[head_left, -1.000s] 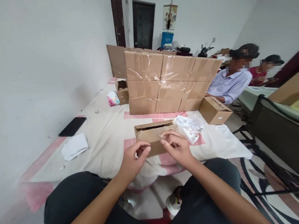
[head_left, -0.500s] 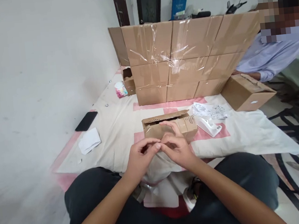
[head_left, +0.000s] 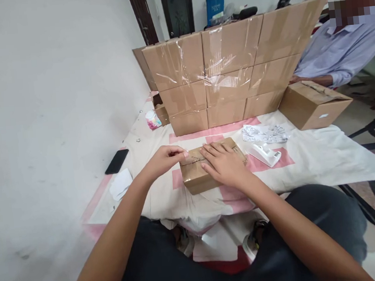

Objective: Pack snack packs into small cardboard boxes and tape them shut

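A small brown cardboard box (head_left: 201, 182) lies in front of me on the cloth-covered table, its top flaps down flat. My right hand (head_left: 222, 161) rests palm down on the top of the box, fingers extended. At the box's left end, my left hand (head_left: 169, 159) has thumb and fingertips pinched together near the top edge; what they hold, if anything, is too small to make out. A white tape dispenser (head_left: 265, 154) sits just right of the box, in front of crumpled printed paper (head_left: 264, 133).
Behind stands a wall of stacked, taped boxes (head_left: 227, 70). A black phone (head_left: 117, 161) and folded white paper (head_left: 121, 184) lie at the left, a colourful roll (head_left: 153, 120) farther back. Another box (head_left: 316, 105) is at the right, near a person in a light shirt (head_left: 341, 57).
My hands have separated from each other. The box's raised flap is now down, my right hand has flattened on top, and my left hand has moved left to the box's end. The view has tilted.
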Available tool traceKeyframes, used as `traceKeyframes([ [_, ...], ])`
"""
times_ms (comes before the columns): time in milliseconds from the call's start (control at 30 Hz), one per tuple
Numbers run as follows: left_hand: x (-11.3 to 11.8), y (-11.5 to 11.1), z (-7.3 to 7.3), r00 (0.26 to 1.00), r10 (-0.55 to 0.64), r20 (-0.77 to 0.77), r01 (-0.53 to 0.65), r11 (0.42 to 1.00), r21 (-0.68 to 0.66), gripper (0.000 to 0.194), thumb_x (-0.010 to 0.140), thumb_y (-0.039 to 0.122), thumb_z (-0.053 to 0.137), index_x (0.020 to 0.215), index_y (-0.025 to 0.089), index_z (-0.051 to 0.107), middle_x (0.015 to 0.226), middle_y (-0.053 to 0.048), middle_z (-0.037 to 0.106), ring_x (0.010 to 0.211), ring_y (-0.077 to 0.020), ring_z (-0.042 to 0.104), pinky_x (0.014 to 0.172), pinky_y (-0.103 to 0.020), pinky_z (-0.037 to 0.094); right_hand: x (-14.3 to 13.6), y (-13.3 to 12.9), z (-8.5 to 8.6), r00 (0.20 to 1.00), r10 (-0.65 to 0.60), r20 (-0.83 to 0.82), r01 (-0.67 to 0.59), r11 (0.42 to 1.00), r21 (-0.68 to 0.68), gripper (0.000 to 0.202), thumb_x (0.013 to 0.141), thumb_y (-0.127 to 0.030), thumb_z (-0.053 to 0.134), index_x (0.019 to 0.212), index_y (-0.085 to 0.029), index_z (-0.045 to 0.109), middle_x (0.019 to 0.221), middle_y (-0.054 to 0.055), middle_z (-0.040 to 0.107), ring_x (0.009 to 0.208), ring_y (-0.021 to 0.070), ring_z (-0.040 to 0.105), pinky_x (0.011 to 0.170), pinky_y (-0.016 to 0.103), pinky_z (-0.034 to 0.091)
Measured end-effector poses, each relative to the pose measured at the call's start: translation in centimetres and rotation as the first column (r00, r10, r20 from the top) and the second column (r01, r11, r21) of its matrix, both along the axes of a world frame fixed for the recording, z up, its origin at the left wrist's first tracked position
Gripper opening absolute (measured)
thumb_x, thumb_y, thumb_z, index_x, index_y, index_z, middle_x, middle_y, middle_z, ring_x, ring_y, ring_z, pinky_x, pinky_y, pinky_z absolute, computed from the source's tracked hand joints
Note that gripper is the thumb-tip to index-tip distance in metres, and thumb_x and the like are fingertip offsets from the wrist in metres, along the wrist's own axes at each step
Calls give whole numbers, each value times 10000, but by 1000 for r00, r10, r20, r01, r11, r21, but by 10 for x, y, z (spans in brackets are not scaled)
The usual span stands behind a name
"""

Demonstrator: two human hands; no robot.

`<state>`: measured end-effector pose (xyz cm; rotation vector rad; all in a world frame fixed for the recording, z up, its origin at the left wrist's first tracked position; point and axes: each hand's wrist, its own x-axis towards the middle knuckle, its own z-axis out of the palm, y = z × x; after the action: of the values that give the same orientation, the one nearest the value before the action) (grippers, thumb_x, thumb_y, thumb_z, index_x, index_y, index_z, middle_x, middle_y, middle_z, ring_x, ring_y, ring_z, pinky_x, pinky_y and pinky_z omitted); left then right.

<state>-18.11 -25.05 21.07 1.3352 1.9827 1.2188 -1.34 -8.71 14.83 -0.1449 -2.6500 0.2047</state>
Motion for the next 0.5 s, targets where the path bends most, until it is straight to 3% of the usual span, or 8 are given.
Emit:
traceKeyframes([
  [67,-12,8,-8,996,-63,57,69,993,-99,271,820,420,705,776,157,753,687,-12,661,656,-128,559,626,-242,421,-1,-1,-3,1000,-10,16,10,1000,8,495,1012,-389,484,1401,-105,594,1479,180,549,1379,370,477,1139,556,332],
  [167,-17,10,-24,996,-20,86,34,987,-159,278,775,433,747,785,155,761,611,8,612,591,-107,504,577,-233,378,1,-2,0,999,-23,46,22,999,29,500,1014,-400,471,1411,-119,588,1492,158,543,1387,359,470,1139,536,337],
  [233,-15,7,-28,995,16,101,-1,988,-153,287,745,441,780,807,161,770,678,-12,664,640,-117,538,613,-239,407,1,-2,2,997,-37,73,34,998,48,510,1027,-407,435,1426,-121,572,1510,144,527,1398,354,456,1141,531,331],
  [400,-9,-3,-20,962,111,248,-107,994,-32,286,662,419,852,791,180,762,836,-32,717,773,-146,590,723,-263,462,1,-3,3,993,-63,102,56,996,73,528,1042,-421,378,1427,-112,566,1519,131,520,1391,345,455,1141,519,319],
  [500,-2,-5,-18,962,98,254,-83,994,-69,292,656,427,853,781,179,760,810,-25,700,746,-136,563,698,-258,432,1,-3,3,993,-67,100,59,995,80,525,1041,-417,377,1423,-112,568,1518,129,522,1388,341,457,1136,513,320],
])
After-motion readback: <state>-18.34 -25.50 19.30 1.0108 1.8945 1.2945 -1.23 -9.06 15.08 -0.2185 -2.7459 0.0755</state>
